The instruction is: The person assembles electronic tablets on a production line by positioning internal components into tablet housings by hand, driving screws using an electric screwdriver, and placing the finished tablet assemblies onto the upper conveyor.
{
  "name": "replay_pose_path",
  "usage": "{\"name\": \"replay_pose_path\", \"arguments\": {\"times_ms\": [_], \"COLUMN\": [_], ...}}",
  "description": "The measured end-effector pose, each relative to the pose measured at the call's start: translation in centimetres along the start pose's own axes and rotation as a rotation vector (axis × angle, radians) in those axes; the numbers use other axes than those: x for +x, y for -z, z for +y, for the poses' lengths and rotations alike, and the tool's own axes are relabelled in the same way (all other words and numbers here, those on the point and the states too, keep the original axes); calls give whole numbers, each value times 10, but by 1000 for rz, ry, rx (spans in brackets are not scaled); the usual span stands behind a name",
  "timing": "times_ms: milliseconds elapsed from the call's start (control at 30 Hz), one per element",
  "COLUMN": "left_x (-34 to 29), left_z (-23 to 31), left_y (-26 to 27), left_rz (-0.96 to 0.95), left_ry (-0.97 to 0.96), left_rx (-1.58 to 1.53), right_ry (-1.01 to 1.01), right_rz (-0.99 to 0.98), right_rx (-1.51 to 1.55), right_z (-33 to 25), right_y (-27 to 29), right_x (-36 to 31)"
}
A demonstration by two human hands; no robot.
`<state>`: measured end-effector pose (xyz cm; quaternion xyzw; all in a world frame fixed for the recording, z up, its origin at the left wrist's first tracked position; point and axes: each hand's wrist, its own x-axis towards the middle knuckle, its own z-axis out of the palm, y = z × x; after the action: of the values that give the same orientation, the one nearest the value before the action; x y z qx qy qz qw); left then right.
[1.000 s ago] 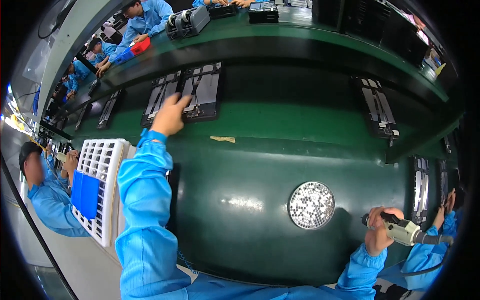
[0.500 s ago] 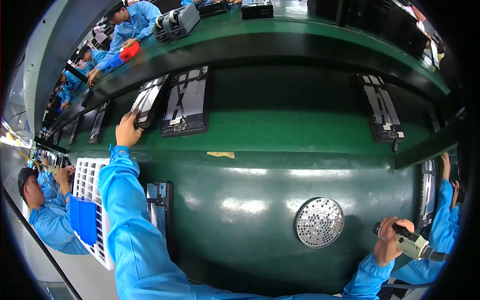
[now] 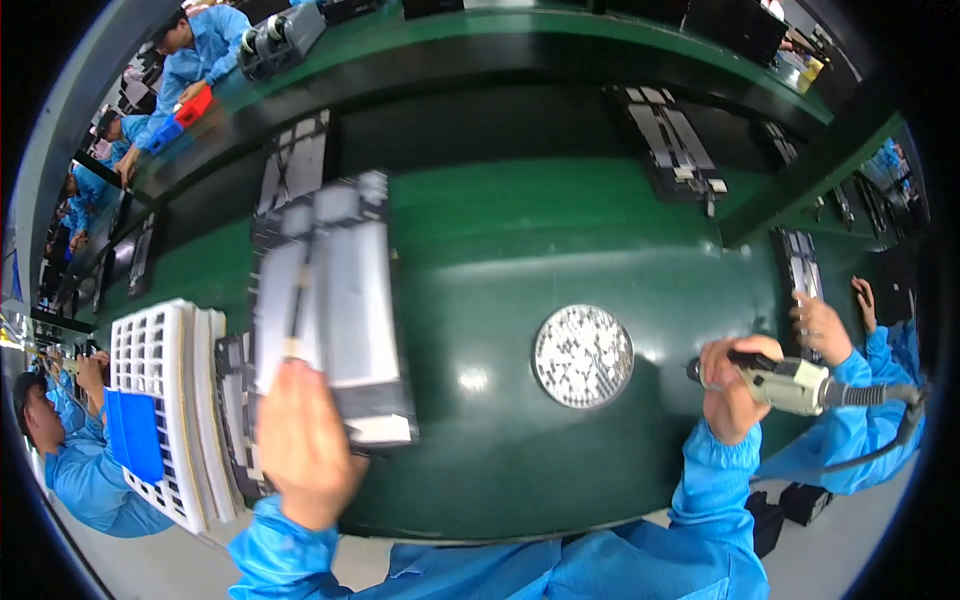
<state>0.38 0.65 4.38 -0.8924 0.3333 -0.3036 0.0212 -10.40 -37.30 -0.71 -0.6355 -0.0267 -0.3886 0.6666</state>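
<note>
My left hand (image 3: 305, 435) grips the near edge of an opened tablet (image 3: 355, 290), its fingers lying over the top and blurred by motion. Grey panels and a dark cable strip show inside the tablet's black frame. At the right, my right hand (image 3: 735, 390) is wrapped round a pale electric screwdriver (image 3: 790, 388), whose dark tip points left and whose cable runs off to the right. Between the two hands, a round dish (image 3: 583, 357) with many small holes or bits lies on the green table (image 3: 520, 470).
White gridded trays (image 3: 185, 400) with a blue piece (image 3: 135, 435) stand at the left, beside another device (image 3: 235, 400). More opened tablets (image 3: 668, 145) lie on the far strip. A green post (image 3: 800, 185) slants at the right. Co-workers sit on both sides.
My left hand has brought a tablet from the far strip toward me. My right hand still holds the screwdriver. The whole view has shifted.
</note>
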Motion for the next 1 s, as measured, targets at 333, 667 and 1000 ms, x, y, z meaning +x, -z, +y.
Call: {"name": "replay_pose_path", "arguments": {"times_ms": [333, 667, 1000], "left_x": [-16, -26, -17], "left_z": [85, 83, 93], "left_y": [-12, -36, -51], "left_rz": [-409, -214, -108], "left_ry": [-57, -499, -128], "left_rx": [-402, -755, -878], "right_ry": [-15, -22, -40], "right_rz": [-63, -83, -112], "right_rx": [71, 60, 68], "right_z": [-4, -6, -5], "right_y": [-7, -6, -8], "right_x": [-4, -8, -5]}}
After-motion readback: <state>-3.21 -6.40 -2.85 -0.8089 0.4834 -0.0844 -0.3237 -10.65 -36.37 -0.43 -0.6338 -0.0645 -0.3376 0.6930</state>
